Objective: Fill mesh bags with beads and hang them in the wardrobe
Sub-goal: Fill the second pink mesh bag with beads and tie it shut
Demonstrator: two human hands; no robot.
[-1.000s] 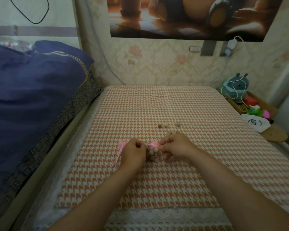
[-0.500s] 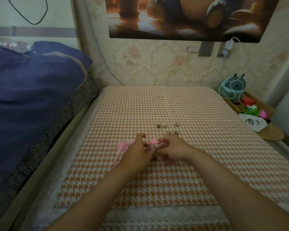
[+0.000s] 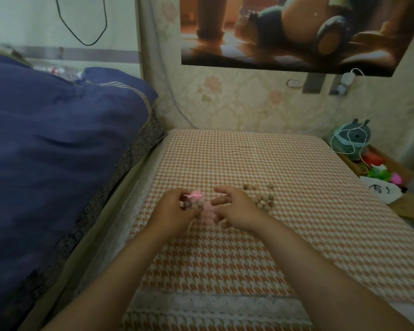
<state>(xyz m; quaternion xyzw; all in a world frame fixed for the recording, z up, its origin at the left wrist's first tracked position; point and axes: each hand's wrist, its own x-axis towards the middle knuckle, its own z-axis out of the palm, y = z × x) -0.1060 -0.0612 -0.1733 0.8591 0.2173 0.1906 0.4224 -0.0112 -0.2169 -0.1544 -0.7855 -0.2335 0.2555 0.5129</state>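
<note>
i see the left hand (image 3: 175,211) curled round the bead-filled mesh bag (image 3: 193,203) near the table's (image 3: 225,271) middle, pink ribbon (image 3: 196,194) bunched on top, right hand (image 3: 237,211) slack, fingers spread, holding nothing, loose beads (image 3: 264,201) just beyond it toward the far edge

Right hand (image 3: 239,211) lets go of bag (image 3: 194,203), fingers now spread, just left of bead pile (image 3: 264,201). Left hand (image 3: 175,211) alone grips bag, carries it farther left of pile.
</note>
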